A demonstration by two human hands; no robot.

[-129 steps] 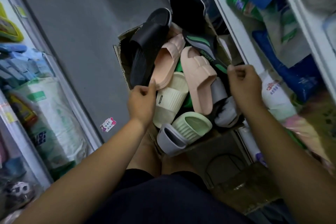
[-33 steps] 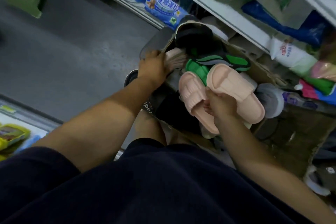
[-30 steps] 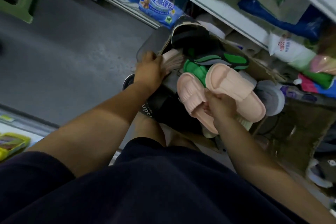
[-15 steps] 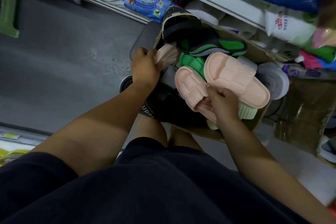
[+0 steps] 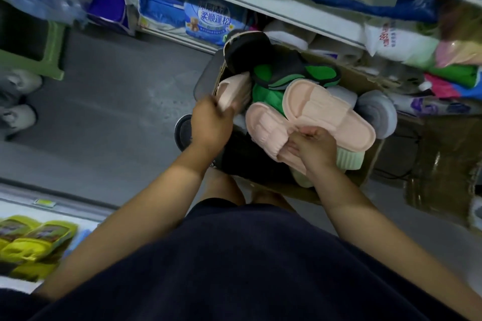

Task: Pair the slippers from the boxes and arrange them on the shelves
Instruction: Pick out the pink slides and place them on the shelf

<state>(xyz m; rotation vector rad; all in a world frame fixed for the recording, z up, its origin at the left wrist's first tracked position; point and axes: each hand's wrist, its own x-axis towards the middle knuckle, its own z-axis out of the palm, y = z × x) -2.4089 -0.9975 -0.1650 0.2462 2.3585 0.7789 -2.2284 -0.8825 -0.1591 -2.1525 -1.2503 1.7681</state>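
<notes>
Over box (image 5: 284,189), pink slippers (image 5: 320,112), heels up-left

Dark navy shorts (image 5: 260,268), bare forearms, no sleeves or jewellery visible

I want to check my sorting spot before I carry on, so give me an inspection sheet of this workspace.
Surface: grey floor.
Job's things: cardboard box of mixed slippers, green-black slipper and black slipper on top.
Clutter: packaged goods crowd the shelf behind the box.
Hands: right hand grips two pink slippers together; left hand grips a third pink slipper at the box's edge.
Cables: nothing seen.
Surroundings: green stool; yellow slippers on the opposite shelf.
</notes>
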